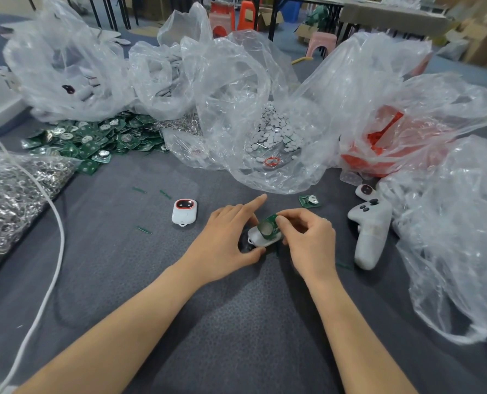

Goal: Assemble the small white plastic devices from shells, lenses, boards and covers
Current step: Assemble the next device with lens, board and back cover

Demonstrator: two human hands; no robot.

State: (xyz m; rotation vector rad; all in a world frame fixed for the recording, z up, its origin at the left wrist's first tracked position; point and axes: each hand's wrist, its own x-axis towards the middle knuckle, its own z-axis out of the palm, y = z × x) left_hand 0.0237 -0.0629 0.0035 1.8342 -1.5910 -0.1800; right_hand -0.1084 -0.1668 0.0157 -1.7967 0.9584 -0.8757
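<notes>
Both grip: our left hand (224,241) holds the shell (257,242), right hand (309,241) pinches the board (268,227); tilted toward one o'clock, it may jam.

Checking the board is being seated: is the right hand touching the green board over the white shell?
Touching. The head view shows the right hand pinching the green board by its upper edge, over the white shell.
</notes>
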